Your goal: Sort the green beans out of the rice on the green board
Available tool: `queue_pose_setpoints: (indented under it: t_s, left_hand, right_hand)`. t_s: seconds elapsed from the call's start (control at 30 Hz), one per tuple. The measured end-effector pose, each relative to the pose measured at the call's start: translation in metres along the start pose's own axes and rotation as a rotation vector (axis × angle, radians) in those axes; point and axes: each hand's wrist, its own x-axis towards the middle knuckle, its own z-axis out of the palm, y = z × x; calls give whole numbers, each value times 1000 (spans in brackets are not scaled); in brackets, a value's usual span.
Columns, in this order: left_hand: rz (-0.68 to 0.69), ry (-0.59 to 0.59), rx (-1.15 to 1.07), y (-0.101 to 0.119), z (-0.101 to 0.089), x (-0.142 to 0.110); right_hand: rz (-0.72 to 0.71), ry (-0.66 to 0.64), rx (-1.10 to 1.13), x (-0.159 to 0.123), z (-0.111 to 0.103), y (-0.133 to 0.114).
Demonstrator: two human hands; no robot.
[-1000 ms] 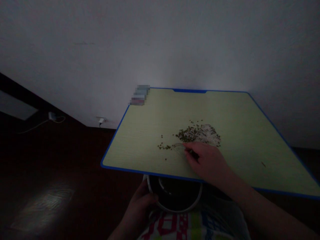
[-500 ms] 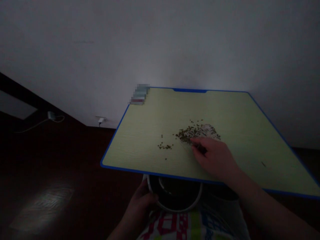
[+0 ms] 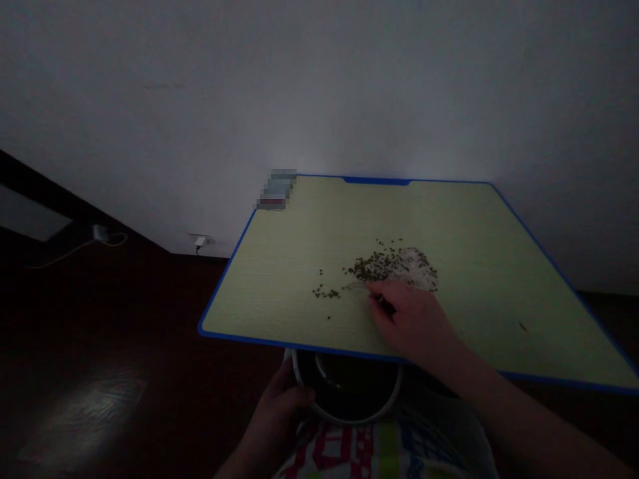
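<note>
On the pale green tabletop (image 3: 299,233) lies a pile of small dark green-brown beans (image 3: 372,266) mixed with white rice-like grains (image 3: 412,263). My right hand (image 3: 412,316) is at the near edge of this pile, its thumb and fingers curled together. What they hold, if anything, is hidden in shadow. Several stray beans (image 3: 327,293) lie to the left of the pile. Below the table's front edge, my left hand (image 3: 282,406) grips a round pot (image 3: 357,420) by its left side, thumb at the rim. The pot's dark inside is partly covered by the tabletop.
The table has a blue edge (image 3: 239,337) and stands against a pale wall (image 3: 319,86). A blurred-out flat item (image 3: 276,189) lies at its back left corner. A small dark sliver (image 3: 522,326) is at the right. A plug (image 3: 200,241) sits in the wall socket.
My right hand has moved a little left and toward me, showing more of the white grains. My left hand and the pot stay in place.
</note>
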Motion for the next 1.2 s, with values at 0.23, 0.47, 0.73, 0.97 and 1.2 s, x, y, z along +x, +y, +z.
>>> queue_pose_setpoints:
  t_s: [0.23,0.47,0.73,0.97,1.2]
  left_hand:
    - [-19,-2,0,1,0,-1]
    - [-27,16,3,0,-1,-1]
    - [-32,25,-25,2,1,-5]
    - [2,62,29,2,4,-9]
    - [11,36,8,-2,0,-11]
  right_hand:
    - [78,-35,-88,16,-2,11]
    - [53,-150,-134,38,-2,10]
    - [-50,-246,-177,63,-10,28]
    - [-99,-236,-103,77,-6,31]
    - [-153,-290,-82,68,-11,28]
